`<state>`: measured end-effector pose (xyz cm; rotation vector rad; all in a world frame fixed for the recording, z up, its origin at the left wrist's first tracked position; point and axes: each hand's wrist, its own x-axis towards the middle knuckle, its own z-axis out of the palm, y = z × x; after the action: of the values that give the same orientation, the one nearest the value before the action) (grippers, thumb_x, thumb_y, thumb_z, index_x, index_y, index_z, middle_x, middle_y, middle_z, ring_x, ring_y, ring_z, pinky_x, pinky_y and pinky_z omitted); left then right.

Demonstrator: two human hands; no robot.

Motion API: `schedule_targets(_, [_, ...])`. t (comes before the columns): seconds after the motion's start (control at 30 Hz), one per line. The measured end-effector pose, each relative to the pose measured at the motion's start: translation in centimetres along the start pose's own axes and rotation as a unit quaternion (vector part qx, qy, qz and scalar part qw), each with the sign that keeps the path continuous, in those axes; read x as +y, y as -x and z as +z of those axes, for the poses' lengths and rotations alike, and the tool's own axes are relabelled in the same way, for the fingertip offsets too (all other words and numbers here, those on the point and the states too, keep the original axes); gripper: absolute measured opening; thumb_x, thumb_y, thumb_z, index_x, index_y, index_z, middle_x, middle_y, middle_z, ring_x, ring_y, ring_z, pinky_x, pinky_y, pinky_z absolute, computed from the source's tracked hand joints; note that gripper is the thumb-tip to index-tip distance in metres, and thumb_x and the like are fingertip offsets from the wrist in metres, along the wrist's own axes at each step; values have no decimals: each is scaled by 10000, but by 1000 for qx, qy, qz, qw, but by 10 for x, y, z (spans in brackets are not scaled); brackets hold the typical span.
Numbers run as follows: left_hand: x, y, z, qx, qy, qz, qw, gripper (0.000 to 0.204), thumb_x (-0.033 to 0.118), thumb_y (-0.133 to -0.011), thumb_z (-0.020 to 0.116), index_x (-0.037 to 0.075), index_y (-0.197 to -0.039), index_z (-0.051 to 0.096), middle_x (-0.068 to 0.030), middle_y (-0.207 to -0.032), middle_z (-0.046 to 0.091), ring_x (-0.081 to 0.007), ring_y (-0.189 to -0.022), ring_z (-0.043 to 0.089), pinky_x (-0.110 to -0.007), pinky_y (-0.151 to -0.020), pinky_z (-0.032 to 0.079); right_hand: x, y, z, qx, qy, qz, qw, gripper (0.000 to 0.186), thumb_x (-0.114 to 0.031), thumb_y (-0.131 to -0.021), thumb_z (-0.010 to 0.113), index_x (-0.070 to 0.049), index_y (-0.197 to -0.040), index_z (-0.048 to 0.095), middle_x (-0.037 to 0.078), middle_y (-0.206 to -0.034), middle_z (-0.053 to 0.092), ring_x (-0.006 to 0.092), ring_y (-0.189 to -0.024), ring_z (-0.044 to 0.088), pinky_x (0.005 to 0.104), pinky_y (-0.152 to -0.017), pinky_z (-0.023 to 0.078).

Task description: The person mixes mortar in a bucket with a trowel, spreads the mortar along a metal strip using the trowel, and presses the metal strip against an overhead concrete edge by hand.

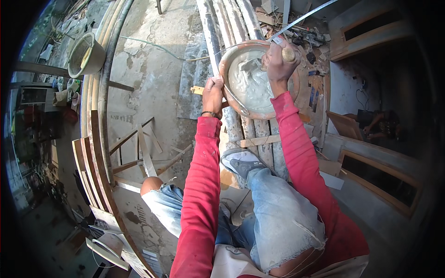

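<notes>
A round clay-coloured bucket (pixel 225 63) holds wet grey mortar (pixel 248 85), smeared up its inner wall. My left hand (pixel 213 96) is closed on the bucket's left rim. Over the right side of the bucket, my right hand (pixel 280 65) is wrapped round the rounded wooden handle of a trowel (pixel 251 65). The trowel's blade lies in the mortar and is coated with it, so its outline is partly hidden. The bucket rests on several whitish, stained poles (pixel 230 23) laid side by side.
My shoe (pixel 243 162) is on the poles near a wooden crosspiece (pixel 260 141). Another bucket (pixel 87 55) hangs by the railing at left. Scrap wood (pixel 143 148) lies on the concrete floor (pixel 148 69). A long metal strip (pixel 303 19) crosses the upper right, near debris. A person (pixel 382 123) is in shadow at right.
</notes>
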<state>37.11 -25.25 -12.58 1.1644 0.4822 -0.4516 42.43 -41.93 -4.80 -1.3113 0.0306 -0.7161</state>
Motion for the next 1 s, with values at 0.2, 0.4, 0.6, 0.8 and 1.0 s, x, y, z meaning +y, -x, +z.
schedule_targets(0.2, [1, 4, -10, -3, 2, -5, 1000, 297, 341, -985, 441, 135, -1195, 480, -50, -1193, 517, -258, -1073, 569, -493, -802, 529, -47, 24, -27, -173, -34, 109, 978, 243, 4, -830, 473, -58, -613, 382, -4, -506, 412, 59, -418, 370, 251, -387, 317])
schedule_targets(0.4, [12, 14, -5, -10, -4, 0, 1000, 321, 362, -981, 450, 140, -1211, 469, -52, -1222, 511, -252, -1092, 559, -498, -829, 513, -99, 21, -62, -108, -99, 51, 988, 250, -5, -814, 440, -83, -614, 313, 9, -472, 355, 72, -390, 303, 274, -388, 331])
schedule_targets(0.6, [2, 8, 0, -5, 4, -6, 1000, 377, 371, -980, 455, 140, -1278, 445, -53, -1256, 490, -272, -1115, 536, -498, -845, 499, 28, 8, -14, -47, 96, 37, 994, 172, -88, -744, 615, 11, -633, 529, 20, -545, 511, 103, -527, 486, 290, -505, 390])
schedule_targets(0.8, [15, 20, -5, 5, 7, -11, 1000, 333, 364, -980, 459, 146, -1232, 471, -31, -1217, 498, -267, -1113, 531, -495, -851, 492, -68, -25, 23, -66, -66, -17, 995, 220, -89, -731, 622, 2, -594, 476, 6, -536, 493, 95, -533, 474, 274, -528, 388])
schedule_targets(1.0, [3, 7, 1, 9, -1, -5, 1000, 328, 345, -988, 435, 146, -1247, 470, -56, -1244, 496, -277, -1110, 541, -514, -828, 507, 0, -9, -30, -55, 169, -66, 982, 267, -45, -813, 533, -48, -568, 427, -15, -520, 446, 73, -438, 395, 258, -403, 328])
